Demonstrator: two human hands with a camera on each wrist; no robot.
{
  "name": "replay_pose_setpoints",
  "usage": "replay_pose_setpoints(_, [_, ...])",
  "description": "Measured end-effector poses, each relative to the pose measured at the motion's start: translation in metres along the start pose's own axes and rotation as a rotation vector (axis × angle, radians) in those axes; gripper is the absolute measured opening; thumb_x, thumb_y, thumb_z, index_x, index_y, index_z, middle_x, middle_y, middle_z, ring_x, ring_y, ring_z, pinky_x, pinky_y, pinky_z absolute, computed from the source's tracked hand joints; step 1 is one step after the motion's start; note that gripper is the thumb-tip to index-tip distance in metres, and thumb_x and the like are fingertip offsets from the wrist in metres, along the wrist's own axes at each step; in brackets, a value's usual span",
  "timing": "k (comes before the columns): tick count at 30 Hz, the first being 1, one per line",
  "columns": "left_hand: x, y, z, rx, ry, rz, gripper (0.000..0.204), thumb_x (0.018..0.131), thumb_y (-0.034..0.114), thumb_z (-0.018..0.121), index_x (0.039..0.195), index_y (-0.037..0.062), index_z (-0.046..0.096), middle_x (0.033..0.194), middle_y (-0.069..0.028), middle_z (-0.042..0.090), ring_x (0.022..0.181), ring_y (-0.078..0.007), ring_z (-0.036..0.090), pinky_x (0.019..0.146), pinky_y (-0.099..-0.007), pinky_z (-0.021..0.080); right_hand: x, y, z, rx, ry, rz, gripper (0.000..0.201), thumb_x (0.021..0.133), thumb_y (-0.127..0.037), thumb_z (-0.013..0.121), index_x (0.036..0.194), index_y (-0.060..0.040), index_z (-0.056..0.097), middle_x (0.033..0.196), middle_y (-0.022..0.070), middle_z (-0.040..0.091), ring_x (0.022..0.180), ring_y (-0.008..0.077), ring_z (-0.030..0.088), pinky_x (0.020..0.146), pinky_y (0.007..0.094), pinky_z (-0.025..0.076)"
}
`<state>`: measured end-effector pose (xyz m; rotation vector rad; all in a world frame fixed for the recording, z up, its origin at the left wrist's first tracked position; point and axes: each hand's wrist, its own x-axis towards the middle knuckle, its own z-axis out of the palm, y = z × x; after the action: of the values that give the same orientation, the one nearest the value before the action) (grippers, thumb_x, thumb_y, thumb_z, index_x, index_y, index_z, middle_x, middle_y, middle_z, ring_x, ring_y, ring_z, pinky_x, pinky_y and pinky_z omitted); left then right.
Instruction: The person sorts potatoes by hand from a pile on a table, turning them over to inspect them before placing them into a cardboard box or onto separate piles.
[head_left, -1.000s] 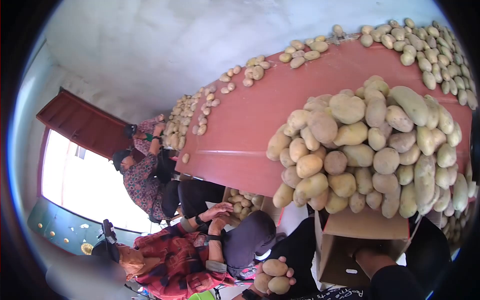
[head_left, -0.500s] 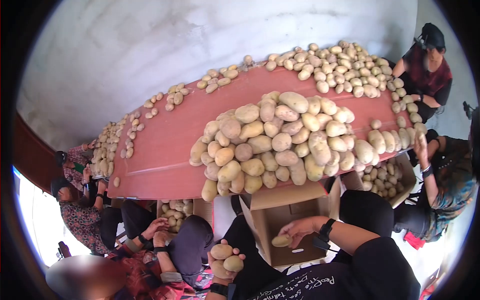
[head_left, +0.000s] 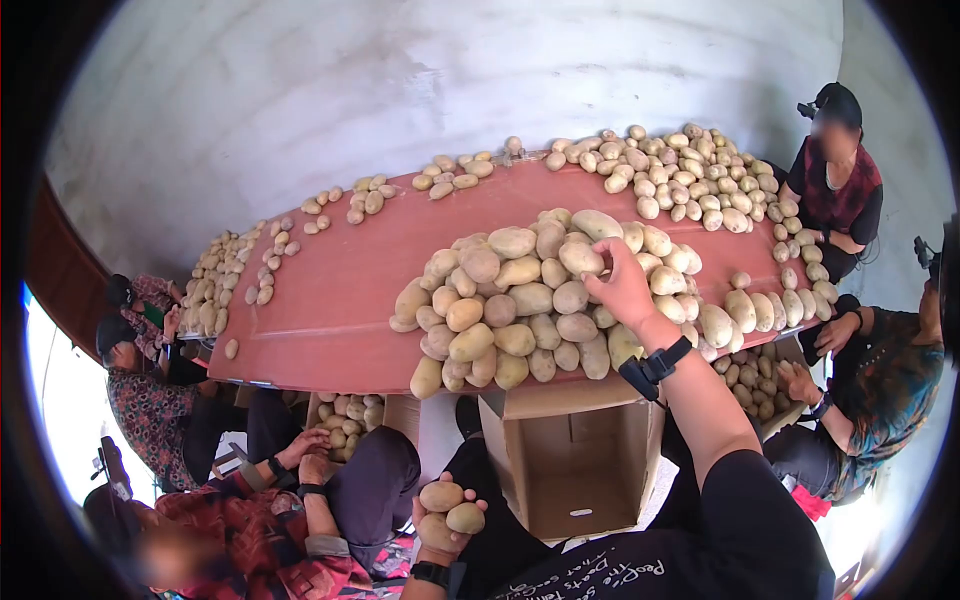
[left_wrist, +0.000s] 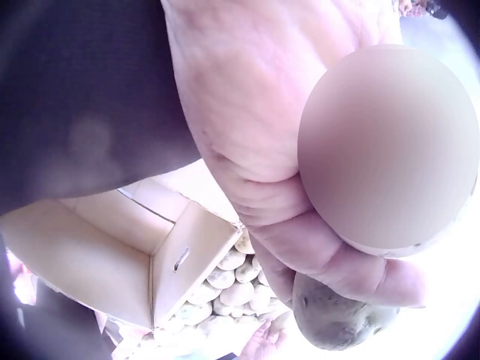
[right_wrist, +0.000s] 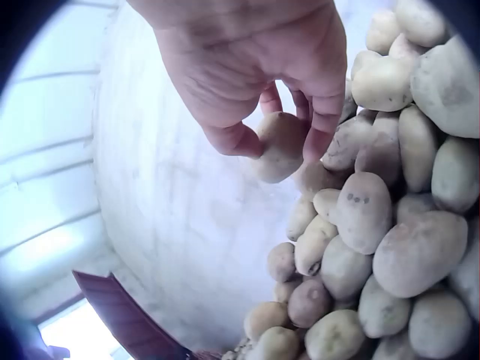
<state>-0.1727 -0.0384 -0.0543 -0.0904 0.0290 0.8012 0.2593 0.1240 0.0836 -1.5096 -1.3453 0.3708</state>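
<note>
My left hand [left_wrist: 247, 112] holds several potatoes low by my lap, with the fingers curled round them. One of these potatoes [head_left: 441, 496] sits on top of the others in the head view. My right hand [head_left: 628, 290] reaches over the big potato pile [head_left: 545, 300] at the table's near edge. Between its thumb and fingers it pinches a potato [right_wrist: 281, 150], shown in the right wrist view just beside the heap. Below the pile, between my legs, an open cardboard box [head_left: 510, 460] faces me.
The red table [head_left: 330, 300] carries more potatoes [head_left: 690, 170] along its back and at both ends. People sit at left and right, and boxes of potatoes [head_left: 350, 415] stand beside them. A person in red plaid [head_left: 240, 540] is close on my left.
My right hand was inside the box, then came out above it with a potato; now it is up at the pile, pinching a potato. The left hand keeps its potatoes. The head view has turned right.
</note>
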Motion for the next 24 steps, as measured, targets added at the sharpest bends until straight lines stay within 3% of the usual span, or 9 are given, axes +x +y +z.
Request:
replay_pose_setpoints(1, [-0.001, 0.0, 0.0, -0.006, -0.002, 0.003, 0.068, 0.084, 0.064, 0.054, 0.141, 0.0286, 0.041, 0.127, -0.0209, 0.047, 0.122, -0.0447, 0.043, 0.054, -0.0312, 0.055, 0.0, -0.005, 0.003, -0.126, 0.061, -0.068, 0.038, 0.078, -0.012, 0.07, 0.109, -0.0051, 0.05, 0.106, 0.0137, 0.053, 0.088, 0.0267, 0.06, 0.075, 0.0357, 0.052])
replay_pose_setpoints(2, [0.0, 0.0, 0.001, -0.012, -0.004, 0.006, 0.068, 0.084, 0.063, 0.054, 0.141, 0.0285, 0.04, 0.127, -0.0209, 0.047, 0.122, -0.0448, 0.043, 0.054, -0.0313, 0.055, -0.002, -0.009, 0.005, -0.268, 0.068, -0.112, 0.038, 0.076, -0.011, 0.07, 0.107, -0.0056, 0.05, 0.107, 0.0168, 0.053, 0.091, 0.0342, 0.058, 0.078, 0.0398, 0.051])
replay_pose_setpoints(6, [-0.001, -0.001, 0.008, -0.045, 0.047, 0.009, 0.06, 0.085, 0.063, 0.053, 0.136, 0.0322, 0.044, 0.124, -0.0211, 0.046, 0.12, -0.0451, 0.042, 0.053, -0.0348, 0.057, -0.006, -0.008, 0.012, -0.407, 0.048, -0.122, 0.039, 0.075, -0.011, 0.07, 0.108, -0.0055, 0.05, 0.108, 0.0182, 0.052, 0.098, 0.0375, 0.056, 0.083, 0.0436, 0.049])
replay_pose_setpoints(9, [0.0, 0.001, 0.007, -0.049, 0.004, -0.022, 0.063, 0.085, 0.061, 0.055, 0.138, 0.0297, 0.041, 0.127, -0.0224, 0.044, 0.123, -0.0464, 0.039, 0.055, -0.0365, 0.059, -0.008, 0.004, 0.012, -0.467, 0.089, -0.217, 0.04, 0.075, -0.012, 0.07, 0.109, -0.005, 0.051, 0.109, 0.0181, 0.052, 0.101, 0.0383, 0.054, 0.084, 0.0443, 0.048])
replay_pose_setpoints(12, [0.002, 0.004, 0.005, -0.04, -0.054, -0.016, 0.07, 0.086, 0.058, 0.057, 0.143, 0.0227, 0.035, 0.132, -0.0267, 0.04, 0.129, -0.0506, 0.035, 0.057, -0.0388, 0.06, -0.008, -0.003, 0.012, -0.483, 0.044, -0.18, 0.046, 0.074, -0.011, 0.07, 0.115, -0.0043, 0.05, 0.111, 0.0194, 0.053, 0.104, 0.0394, 0.053, 0.088, 0.0441, 0.047])
replay_pose_setpoints(17, [0.007, 0.004, 0.007, -0.091, -0.13, -0.058, 0.074, 0.09, 0.049, 0.056, 0.149, 0.0192, 0.021, 0.142, -0.0294, 0.031, 0.134, -0.0502, 0.027, 0.07, -0.0476, 0.061, -0.004, 0.003, 0.014, -0.545, 0.033, -0.261, 0.057, 0.075, -0.007, 0.068, 0.129, -0.0028, 0.047, 0.125, 0.0206, 0.051, 0.117, 0.0391, 0.048, 0.101, 0.0434, 0.039])
replay_pose_setpoints(21, [0.013, 0.003, 0.009, -0.094, -0.177, -0.042, 0.076, 0.091, 0.047, 0.056, 0.15, 0.0189, 0.017, 0.14, -0.0296, 0.034, 0.135, -0.0495, 0.026, 0.069, -0.0445, 0.062, -0.012, -0.003, 0.02, -0.512, 0.02, -0.215, 0.058, 0.079, -0.004, 0.063, 0.133, -0.003, 0.044, 0.132, 0.0192, 0.045, 0.125, 0.037, 0.041, 0.107, 0.0423, 0.032])
replay_pose_setpoints(24, [0.015, 0.003, 0.014, -0.067, -0.165, -0.023, 0.076, 0.091, 0.048, 0.055, 0.15, 0.0176, 0.016, 0.139, -0.0294, 0.035, 0.136, -0.0478, 0.027, 0.068, -0.0433, 0.062, -0.027, -0.013, 0.023, -0.488, 0.067, -0.283, 0.054, 0.081, -0.002, 0.059, 0.133, -0.0019, 0.045, 0.133, 0.0186, 0.045, 0.127, 0.036, 0.041, 0.108, 0.0429, 0.031])
